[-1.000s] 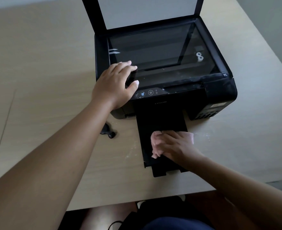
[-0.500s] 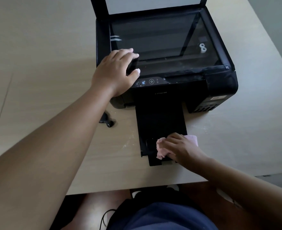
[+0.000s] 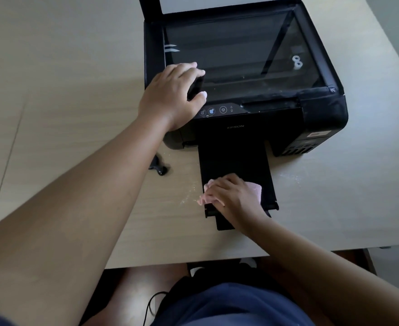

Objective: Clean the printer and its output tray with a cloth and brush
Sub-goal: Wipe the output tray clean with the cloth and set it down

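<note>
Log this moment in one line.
left hand rests on printer | right hand holds pink cloth on output tray | scanner lid open

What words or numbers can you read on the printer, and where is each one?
"EPSON": faint, on the front of the printer, above the output tray.
The sticker on its right front corner: too small to read.
The control panel: button symbols only, no words.

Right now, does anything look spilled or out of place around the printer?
Yes. White powdery specks lie on the table on both sides of the output tray, and a small white figure-eight shape shows on the scanner glass, where nothing belongs.
</note>
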### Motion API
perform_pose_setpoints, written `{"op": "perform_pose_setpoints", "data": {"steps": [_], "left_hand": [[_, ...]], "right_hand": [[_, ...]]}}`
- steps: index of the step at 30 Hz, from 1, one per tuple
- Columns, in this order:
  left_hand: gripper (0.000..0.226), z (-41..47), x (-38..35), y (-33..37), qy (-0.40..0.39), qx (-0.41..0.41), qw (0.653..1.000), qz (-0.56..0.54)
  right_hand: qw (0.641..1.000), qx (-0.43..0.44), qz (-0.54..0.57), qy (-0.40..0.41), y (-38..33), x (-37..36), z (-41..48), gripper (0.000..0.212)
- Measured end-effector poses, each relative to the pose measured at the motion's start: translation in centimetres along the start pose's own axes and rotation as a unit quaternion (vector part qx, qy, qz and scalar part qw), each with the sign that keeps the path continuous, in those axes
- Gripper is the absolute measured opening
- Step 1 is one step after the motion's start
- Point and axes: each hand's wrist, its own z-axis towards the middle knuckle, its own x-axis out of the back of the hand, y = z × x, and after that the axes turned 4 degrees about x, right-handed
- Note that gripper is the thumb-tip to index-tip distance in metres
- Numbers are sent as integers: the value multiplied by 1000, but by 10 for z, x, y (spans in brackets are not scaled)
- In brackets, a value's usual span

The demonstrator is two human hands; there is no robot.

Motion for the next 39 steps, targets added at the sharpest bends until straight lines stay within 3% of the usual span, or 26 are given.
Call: {"op": "perform_pose_setpoints", "data": {"steps": [3,6,10,16,20,27,30,34,37,39], "left_hand": [[50,-1,-1,0,1,-1,1000,-1],[50,0,0,-1,-2,1,1000,-6],[50,-1,1,1,-5,-2,1000,-5],[50,-1,1,-1,-5,-7,1000,-5],[47,-2,1,-2,-5,-3,1000,-7],[47,-2,2,1,-11,-3,1000,-5],[47,-2,2,2,-9,-4,1000,-9],[49,-1,4,1,-7,-3,1000,-8],[49,-1,5,1,-7,-2,1000,-7],[49,-1,5,1,-8,-1,1000,-9]], "right_hand": [[998,28,18,-52,-7,-5,1,17],[1000,-16,24,9,-8,-7,-3,13],[998,22,35,-42,-3,8,-22,10],[999,-35,-21,-19,31,32,-49,8],[990,-115,-47,72,35,39,-64,7],[979,-181,-48,78,40,35,-87,13],[961,-255,-41,97,36,40,-92,10],[980,-175,-67,70,20,35,-86,17],[968,-231,-37,85,13,35,-78,14],[978,-200,-41,45,-4,29,-70,10]]}}
